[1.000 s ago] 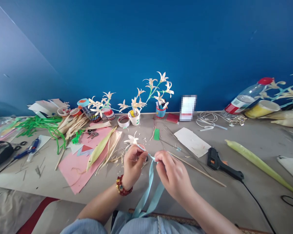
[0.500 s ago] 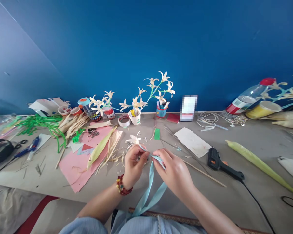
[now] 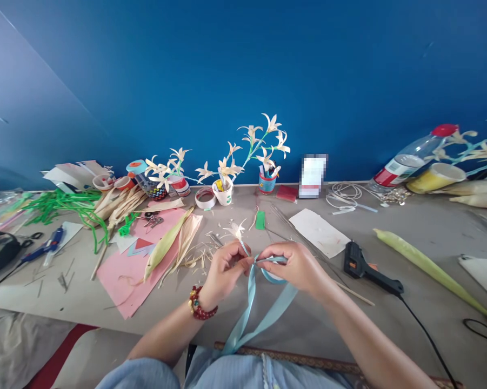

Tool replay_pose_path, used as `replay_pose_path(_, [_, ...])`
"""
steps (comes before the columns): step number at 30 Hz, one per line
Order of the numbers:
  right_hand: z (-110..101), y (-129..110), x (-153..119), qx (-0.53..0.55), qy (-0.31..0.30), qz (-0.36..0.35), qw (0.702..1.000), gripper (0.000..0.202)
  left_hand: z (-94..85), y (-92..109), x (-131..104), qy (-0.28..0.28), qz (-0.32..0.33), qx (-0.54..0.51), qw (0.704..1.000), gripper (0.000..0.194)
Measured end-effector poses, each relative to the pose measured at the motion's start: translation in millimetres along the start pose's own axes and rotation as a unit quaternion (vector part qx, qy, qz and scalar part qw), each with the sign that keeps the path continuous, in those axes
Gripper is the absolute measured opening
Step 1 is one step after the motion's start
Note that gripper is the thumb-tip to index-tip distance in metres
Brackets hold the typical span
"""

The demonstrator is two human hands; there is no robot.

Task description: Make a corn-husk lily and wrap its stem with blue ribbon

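Note:
My left hand [image 3: 226,272] pinches the thin light-blue stem of a small pale flower [image 3: 237,230]; the petals stick out above the fingers. Close on its right, my right hand [image 3: 295,268] has thumb and fingers closed on a light-blue ribbon [image 3: 281,312]. The ribbon meets the stem at the left fingertips and forms a small loop under my right hand. Its long tails hang down over the table edge to my lap. Both hands are above the table, fingertips nearly touching.
A black glue gun [image 3: 362,267] lies right of my hands, near a white paper [image 3: 319,232] and a green corn husk [image 3: 429,273]. To the left are pink paper [image 3: 124,289] and husk strips. Cups with finished flowers [image 3: 222,192] and a tilted bottle [image 3: 413,154] line the wall.
My right hand has shifted up and right, drawing the ribbon into a loop. The flower has moved slightly right and stands more upright, and my left hand has moved a little right.

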State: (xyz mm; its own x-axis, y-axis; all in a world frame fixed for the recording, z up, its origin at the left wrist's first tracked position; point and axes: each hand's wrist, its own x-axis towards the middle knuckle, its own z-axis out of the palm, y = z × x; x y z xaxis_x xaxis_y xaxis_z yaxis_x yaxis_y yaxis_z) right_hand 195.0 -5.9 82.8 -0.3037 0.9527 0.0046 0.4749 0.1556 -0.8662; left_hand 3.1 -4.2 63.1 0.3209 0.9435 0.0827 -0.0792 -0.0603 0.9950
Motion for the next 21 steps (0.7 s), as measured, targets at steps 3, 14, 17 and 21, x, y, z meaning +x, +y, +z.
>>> replay_pose_path(3, [-4, 3, 3, 0.042, -0.032, 0.021, 0.998, 0.015, -0.5, 3, 1, -0.031, -0.025, -0.026, 0.999, 0.026])
replay_pose_path(14, [-3, 12, 6, 0.149, -0.102, 0.03, 0.983, 0.025, -1.3, 9, 1, -0.095, -0.098, -0.162, 0.977, 0.027])
replay_pose_path(17, [-1, 12, 5, 0.188, -0.117, 0.038, 0.974, 0.024, -1.6, 11, 1, -0.109, -0.09, -0.149, 0.979, 0.026])
replay_pose_path(21, [-1, 13, 5, 0.224, -0.129, 0.042, 0.965, 0.024, -1.3, 11, 1, -0.108, -0.074, -0.113, 0.985, 0.028])
